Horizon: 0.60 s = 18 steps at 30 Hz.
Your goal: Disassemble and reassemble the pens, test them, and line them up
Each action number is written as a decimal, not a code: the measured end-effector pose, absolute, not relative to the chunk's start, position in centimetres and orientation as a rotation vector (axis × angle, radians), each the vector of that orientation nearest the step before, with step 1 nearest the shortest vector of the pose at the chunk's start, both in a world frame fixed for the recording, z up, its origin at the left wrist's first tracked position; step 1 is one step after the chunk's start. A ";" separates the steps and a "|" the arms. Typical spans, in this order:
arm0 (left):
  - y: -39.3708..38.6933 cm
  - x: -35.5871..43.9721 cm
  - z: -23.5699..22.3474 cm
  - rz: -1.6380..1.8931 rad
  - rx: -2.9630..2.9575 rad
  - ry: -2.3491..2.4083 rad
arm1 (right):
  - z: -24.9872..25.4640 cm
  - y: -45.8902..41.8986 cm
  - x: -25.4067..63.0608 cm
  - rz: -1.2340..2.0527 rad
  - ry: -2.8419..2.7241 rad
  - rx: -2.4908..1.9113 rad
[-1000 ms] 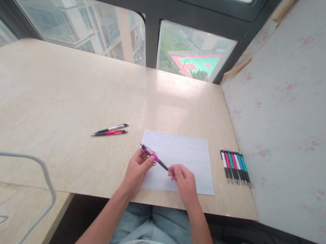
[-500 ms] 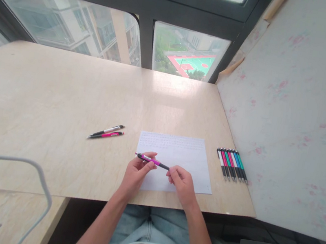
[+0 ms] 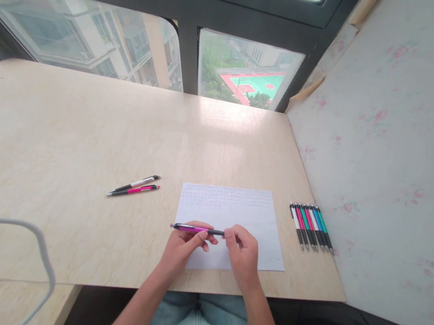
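Both hands hold one purple-and-black pen (image 3: 194,228) level over the near part of a white sheet of paper (image 3: 257,218) that has faint lines of writing along its top. My left hand (image 3: 183,245) pinches the pen's purple barrel. My right hand (image 3: 242,249) pinches the pen's black tip end. The pen lies roughly horizontal, its clip end pointing left.
Two pens, one black-and-white and one pink (image 3: 133,186), lie left of the paper on the beige table (image 3: 58,148). A row of several coloured pens (image 3: 311,226) lies to the right, near a pale wall panel (image 3: 399,158). A white wire frame (image 3: 23,241) sits at lower left.
The pen has turned from slanting, clip end up and left, to level. Both hands drew slightly nearer to me, and the view tilted a little.
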State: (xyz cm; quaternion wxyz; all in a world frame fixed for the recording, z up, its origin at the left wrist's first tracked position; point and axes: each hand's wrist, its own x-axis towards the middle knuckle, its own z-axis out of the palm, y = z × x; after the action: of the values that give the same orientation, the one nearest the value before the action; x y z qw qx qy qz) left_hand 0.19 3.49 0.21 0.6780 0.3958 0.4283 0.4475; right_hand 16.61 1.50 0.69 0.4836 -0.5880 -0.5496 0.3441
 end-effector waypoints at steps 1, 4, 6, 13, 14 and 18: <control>3.6 0.2 0.1 1.015 0.884 0.975 | 0.8 1.5 16.5 0.826 -1.349 -1.409; 3.7 0.1 0.1 1.040 0.862 1.017 | 0.8 1.6 16.3 0.843 -1.322 -1.354; 3.8 0.1 0.3 1.043 0.846 1.029 | 0.7 1.7 16.3 0.878 -1.273 -1.330; 3.7 0.2 0.6 1.028 0.876 1.026 | 0.8 2.1 17.2 0.984 -1.322 -1.403; 3.7 0.2 0.5 1.028 0.882 1.031 | 0.8 2.1 17.4 0.977 -1.347 -1.412; 3.7 0.1 0.4 1.035 0.883 1.039 | 1.1 2.1 17.8 0.935 -1.385 -1.368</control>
State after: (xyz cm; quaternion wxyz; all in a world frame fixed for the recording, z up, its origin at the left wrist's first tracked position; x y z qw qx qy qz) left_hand 0.14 3.74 0.36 0.6555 0.3894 0.4586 0.4565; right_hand 17.81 2.10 1.09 0.4717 -0.5585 -0.5655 0.3819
